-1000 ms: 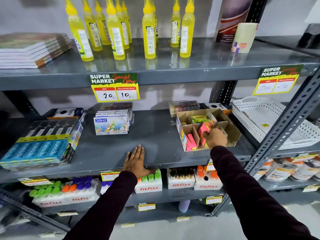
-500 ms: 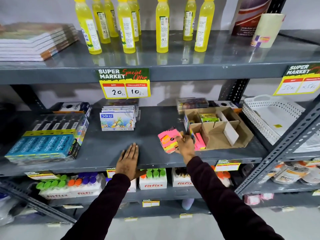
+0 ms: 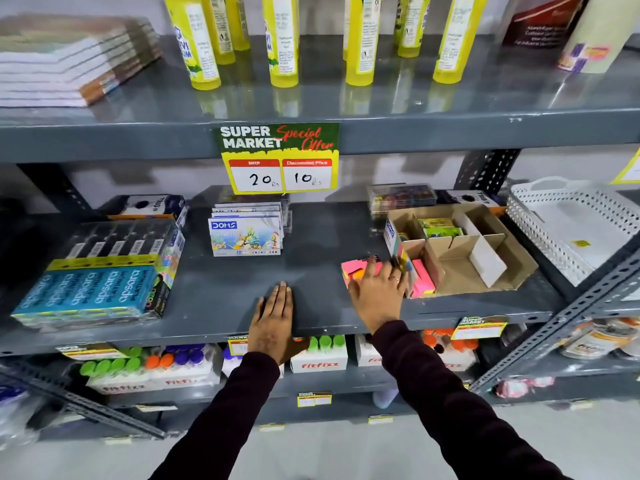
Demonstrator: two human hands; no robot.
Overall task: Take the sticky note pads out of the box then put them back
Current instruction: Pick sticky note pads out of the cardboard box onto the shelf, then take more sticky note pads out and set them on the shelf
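Note:
A cardboard box (image 3: 498, 268) with dividers stands on the right of the middle shelf. Pink sticky note pads (image 3: 423, 283) remain in its front left compartment, and green packs (image 3: 437, 228) sit in a back one. A pink and orange stack of sticky note pads (image 3: 354, 271) lies on the shelf just left of the box. My right hand (image 3: 378, 294) lies over that stack, fingers curled on it. My left hand (image 3: 273, 322) rests flat on the shelf's front edge, holding nothing.
DOMS crayon boxes (image 3: 246, 237) stand at the shelf's middle back, and apsara pencil packs (image 3: 93, 289) fill the left. A white basket (image 3: 571, 230) sits to the right of the box. Yellow bottles (image 3: 360, 39) line the upper shelf; fitfizz boxes (image 3: 318, 362) sit below.
My right hand lifted a stack of pads out of the box, carried it left and lowered it onto the shelf. The left hand stayed put. The camera moved closer.

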